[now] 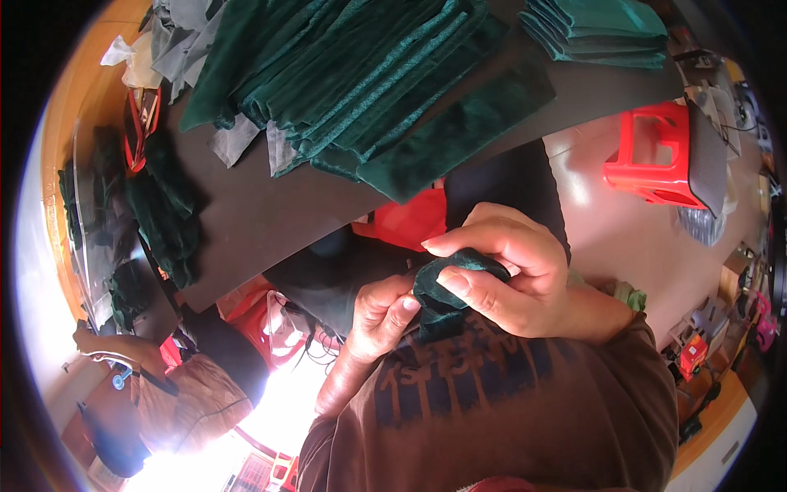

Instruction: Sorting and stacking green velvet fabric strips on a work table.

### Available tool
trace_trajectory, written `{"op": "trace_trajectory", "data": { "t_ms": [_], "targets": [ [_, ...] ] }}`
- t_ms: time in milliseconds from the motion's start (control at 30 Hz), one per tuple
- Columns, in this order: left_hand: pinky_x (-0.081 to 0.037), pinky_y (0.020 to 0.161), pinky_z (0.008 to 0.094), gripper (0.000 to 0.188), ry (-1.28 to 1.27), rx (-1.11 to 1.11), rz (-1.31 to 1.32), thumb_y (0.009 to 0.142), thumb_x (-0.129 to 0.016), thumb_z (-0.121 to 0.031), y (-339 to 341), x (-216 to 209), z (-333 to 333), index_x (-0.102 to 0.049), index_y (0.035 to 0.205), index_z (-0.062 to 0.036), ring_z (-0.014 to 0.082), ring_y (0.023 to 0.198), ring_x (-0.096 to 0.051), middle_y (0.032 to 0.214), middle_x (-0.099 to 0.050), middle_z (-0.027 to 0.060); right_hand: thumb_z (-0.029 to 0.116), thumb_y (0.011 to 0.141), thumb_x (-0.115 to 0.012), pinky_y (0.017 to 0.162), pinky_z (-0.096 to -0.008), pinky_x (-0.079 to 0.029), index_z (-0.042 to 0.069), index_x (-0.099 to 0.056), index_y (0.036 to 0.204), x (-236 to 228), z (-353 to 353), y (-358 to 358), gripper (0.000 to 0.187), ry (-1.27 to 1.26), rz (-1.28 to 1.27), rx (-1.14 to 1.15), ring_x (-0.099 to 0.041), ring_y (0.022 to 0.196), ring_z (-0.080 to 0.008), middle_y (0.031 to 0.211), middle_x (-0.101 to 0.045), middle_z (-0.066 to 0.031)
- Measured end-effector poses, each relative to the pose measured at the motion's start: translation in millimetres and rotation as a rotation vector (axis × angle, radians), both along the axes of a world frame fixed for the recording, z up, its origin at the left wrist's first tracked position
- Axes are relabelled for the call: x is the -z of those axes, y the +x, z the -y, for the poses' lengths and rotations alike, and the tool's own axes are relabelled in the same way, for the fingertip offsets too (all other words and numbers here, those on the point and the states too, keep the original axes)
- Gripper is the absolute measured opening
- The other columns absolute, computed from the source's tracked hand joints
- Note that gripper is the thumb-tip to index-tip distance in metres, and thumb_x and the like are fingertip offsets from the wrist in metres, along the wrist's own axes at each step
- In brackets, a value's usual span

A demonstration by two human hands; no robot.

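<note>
A small piece of dark green velvet fabric [436, 293] is bunched up between my hands, in front of my chest. My left hand [384, 316] pinches its left edge between thumb and fingers. From the other side my right hand [512, 275] grips the cloth, with the thumb on the near side and the fingers curled over the top. Part of the fabric is hidden behind the fingers. Beyond my hands, on the dark table [262, 217], lies a large spread of overlapping dark green velvet strips [361, 90]; the nearest strip [467, 135] lies along the table's edge.
A folded green stack [597, 29] sits at the far right of the table, grey fabric [184, 41] at the far left. More green velvet [164, 213] lies near a co-worker [193, 394] at left. A red stool [656, 156] stands on the floor at right.
</note>
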State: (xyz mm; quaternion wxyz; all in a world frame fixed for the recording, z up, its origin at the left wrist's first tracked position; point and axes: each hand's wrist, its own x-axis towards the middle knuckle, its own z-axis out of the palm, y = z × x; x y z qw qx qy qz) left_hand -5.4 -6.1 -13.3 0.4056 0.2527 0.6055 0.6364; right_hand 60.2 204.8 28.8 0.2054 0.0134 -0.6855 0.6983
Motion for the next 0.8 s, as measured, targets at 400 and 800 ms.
{"op": "trace_trajectory", "data": {
  "t_ms": [400,800],
  "targets": [
    [-0.043,0.058,0.0258,0.029,0.139,-0.010,-0.133,0.096,-0.057,-0.023,1.8,2.1,-12.7,-0.062,0.086,0.0043,0.0122,0.061,-0.052,0.069,-0.058,0.0066,0.001,0.080,-0.069,0.054,-0.0263,-0.040,-0.002,-0.068,0.099,3.4,8.7,0.9,0.020,-0.055,-0.019,-0.048,-0.054,0.060,-0.0149,0.073,-0.062,-0.0081],
    [-0.043,0.061,0.0246,0.024,0.021,-0.118,0.069,0.096,-0.056,-0.020,2.5,13.8,6.2,-0.063,0.090,0.0020,0.0096,0.065,-0.054,0.073,-0.061,0.0037,0.006,0.085,-0.064,0.066,-0.0282,-0.045,-0.010,-0.060,0.111,9.5,10.4,1.1,0.030,0.015,0.014,-0.019,-0.056,0.072,-0.0196,0.088,-0.062,-0.0138]
  ]
}}
